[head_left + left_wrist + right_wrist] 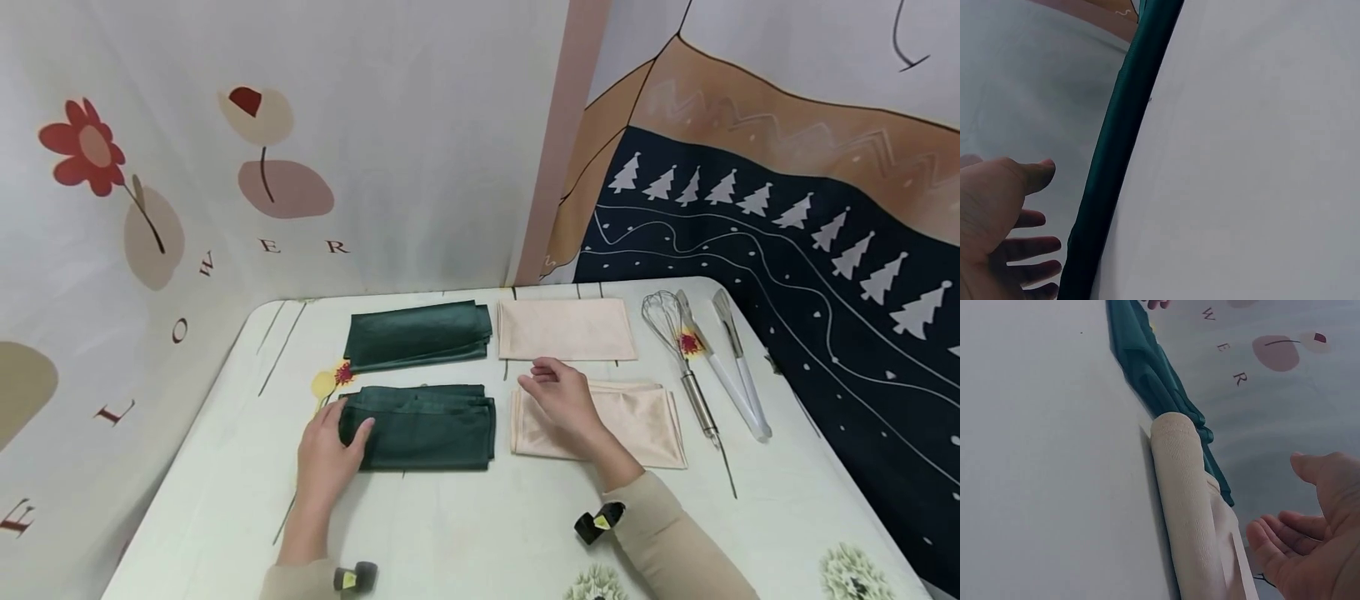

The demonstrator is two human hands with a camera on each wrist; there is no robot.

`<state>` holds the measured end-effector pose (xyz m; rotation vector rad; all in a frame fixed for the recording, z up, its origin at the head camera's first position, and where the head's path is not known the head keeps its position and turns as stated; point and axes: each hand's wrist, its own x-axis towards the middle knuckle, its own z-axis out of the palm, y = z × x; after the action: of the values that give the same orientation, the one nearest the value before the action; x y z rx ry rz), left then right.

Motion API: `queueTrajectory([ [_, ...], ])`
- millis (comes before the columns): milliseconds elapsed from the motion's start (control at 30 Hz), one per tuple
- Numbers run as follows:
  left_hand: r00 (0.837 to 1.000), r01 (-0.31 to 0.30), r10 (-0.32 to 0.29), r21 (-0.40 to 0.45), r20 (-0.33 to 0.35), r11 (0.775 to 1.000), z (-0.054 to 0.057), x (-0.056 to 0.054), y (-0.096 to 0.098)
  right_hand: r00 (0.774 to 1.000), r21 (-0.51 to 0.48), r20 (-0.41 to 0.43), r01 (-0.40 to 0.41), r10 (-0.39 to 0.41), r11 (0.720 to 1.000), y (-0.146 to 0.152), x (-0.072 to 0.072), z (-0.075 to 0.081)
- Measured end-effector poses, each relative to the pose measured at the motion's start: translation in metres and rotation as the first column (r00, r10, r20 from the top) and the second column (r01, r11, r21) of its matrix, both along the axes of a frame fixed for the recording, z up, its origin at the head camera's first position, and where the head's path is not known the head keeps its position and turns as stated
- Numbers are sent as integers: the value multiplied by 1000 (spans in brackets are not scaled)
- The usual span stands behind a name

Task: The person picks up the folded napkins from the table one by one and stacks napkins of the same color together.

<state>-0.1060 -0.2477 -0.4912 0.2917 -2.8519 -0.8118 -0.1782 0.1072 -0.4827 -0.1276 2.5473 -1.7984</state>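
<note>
Near the left end of the front dark green folded cloth (427, 429), my left hand (326, 454) has its thumb and fingers apart. In the left wrist view that hand (997, 231) shows spread fingers beside the cloth's green edge (1116, 144), with nothing held. My right hand (562, 404) hovers over the front beige folded cloth (637, 425), fingers loosely bent and holding nothing. The right wrist view has the hand (1316, 531) beside the rounded fold of the beige cloth (1182, 500). Behind these lie another green cloth (416, 335) and another beige cloth (566, 329).
A whisk (697, 400) lies right of the beige cloths. Beside it are two white-handled utensils, one (723, 379) closer to the whisk and the other (742, 367) farther right. Printed curtains (420, 150) stand behind the white table (450, 533).
</note>
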Motion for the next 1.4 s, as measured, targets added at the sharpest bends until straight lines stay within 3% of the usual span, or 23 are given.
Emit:
queueTrajectory([
  [133,998,-26,24,17,64,1000,1,3,-4,999,-19,12,-42,43,999,-6,-3,-3],
  [367,987,-31,24,45,159,998,0,6,-10,994,91,12,-106,105,990,-17,-9,-8],
  [600,987,-38,27,71,159,997,-2,10,-13,983,128,49,-181,176,975,-31,-13,-11],
  [867,982,-105,85,111,167,988,-3,10,-16,960,178,92,-279,266,944,-42,-19,-17],
  [1000,975,-123,98,119,197,985,-3,10,-15,939,191,78,-345,336,919,-46,-20,-18],
  [1200,978,-78,52,122,203,989,-2,10,-15,913,256,63,-404,402,878,-52,-21,-17],
  [1400,976,-48,20,127,216,991,-2,9,-14,893,424,57,-426,446,799,-56,-21,-18],
])
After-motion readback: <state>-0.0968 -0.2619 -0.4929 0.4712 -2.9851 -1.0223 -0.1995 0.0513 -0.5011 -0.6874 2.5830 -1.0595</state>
